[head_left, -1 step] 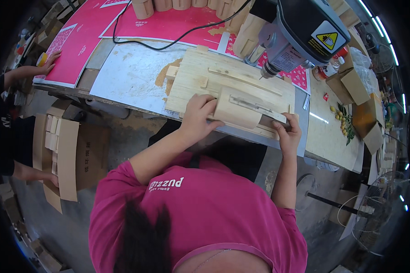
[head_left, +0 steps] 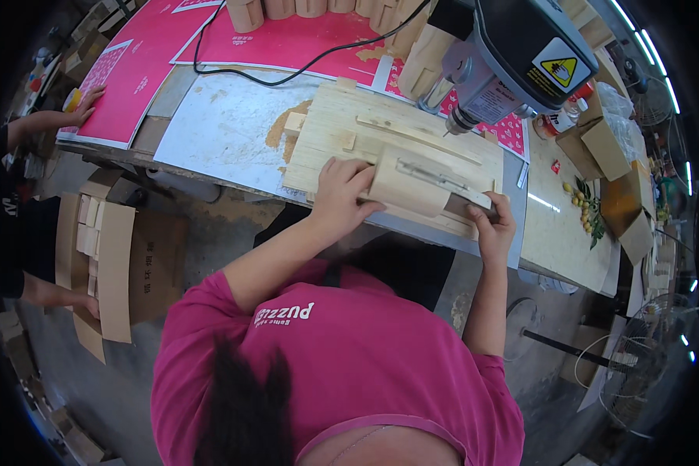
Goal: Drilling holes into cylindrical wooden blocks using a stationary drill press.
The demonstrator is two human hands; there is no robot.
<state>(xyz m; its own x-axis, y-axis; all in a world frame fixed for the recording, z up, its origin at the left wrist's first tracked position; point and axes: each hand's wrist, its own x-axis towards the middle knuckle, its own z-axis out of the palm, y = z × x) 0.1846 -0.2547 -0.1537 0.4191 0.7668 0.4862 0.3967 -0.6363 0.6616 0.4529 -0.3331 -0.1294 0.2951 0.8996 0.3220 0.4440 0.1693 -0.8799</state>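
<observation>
head view: the wooden block [head_left: 404, 192] sits over the board [head_left: 330, 128], on the drill's [head_left: 512, 78] near side. it has shifted slightly rightward with both hands — apparently minor repositioning, handling barely advanced. left hand [head_left: 340, 196] grips its left end; right hand [head_left: 495, 230] pinches the metal-looking strip [head_left: 443, 181].

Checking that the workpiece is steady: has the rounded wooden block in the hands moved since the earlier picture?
Yes, slightly: the rounded wooden block has shifted a little to the right, judged against the thin wooden strip on the board.
</observation>
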